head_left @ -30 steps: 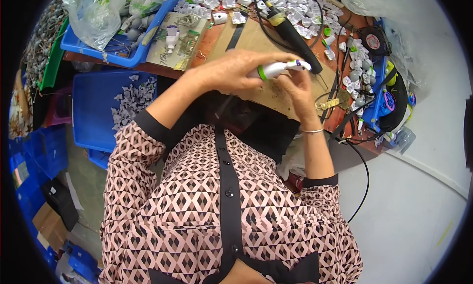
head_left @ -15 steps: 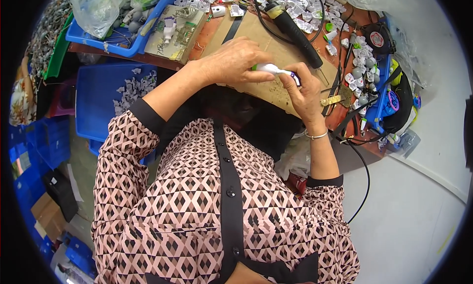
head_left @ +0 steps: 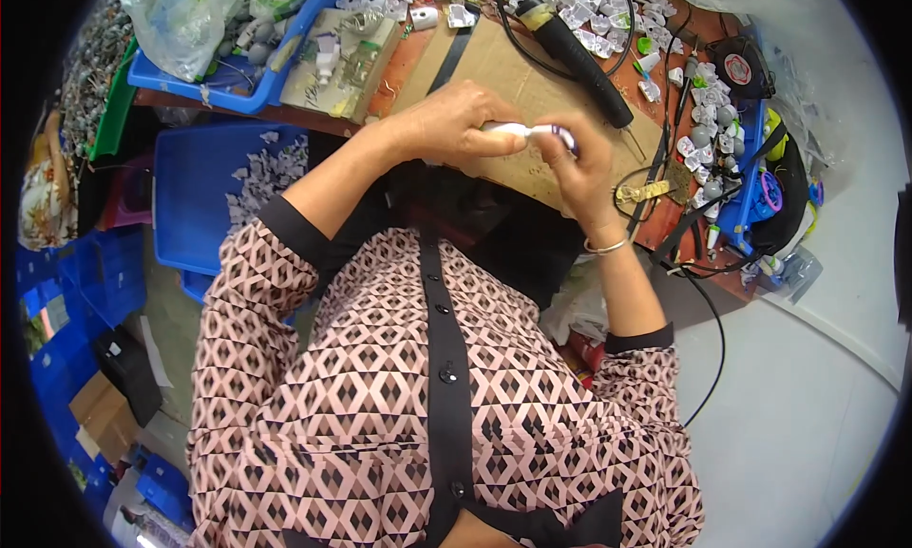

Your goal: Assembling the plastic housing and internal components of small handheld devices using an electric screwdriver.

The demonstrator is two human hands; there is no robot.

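White plastic handle-shaped piece (head_left: pixel 516 129), purple near one end, is held above the cardboard sheet (head_left: pixel 503 68); left hand (head_left: pixel 458 121) grips one end, right hand (head_left: pixel 584 166) the other. Probably light, stiff, smooth; best held at both ends. Beyond lies a corded black tool (head_left: pixel 579 57).

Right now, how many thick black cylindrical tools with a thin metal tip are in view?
1: the thick black cylindrical tool lies beyond the right hand, partly over the brown cardboard sheet. Others might be hidden under the clear plastic bag at far left.
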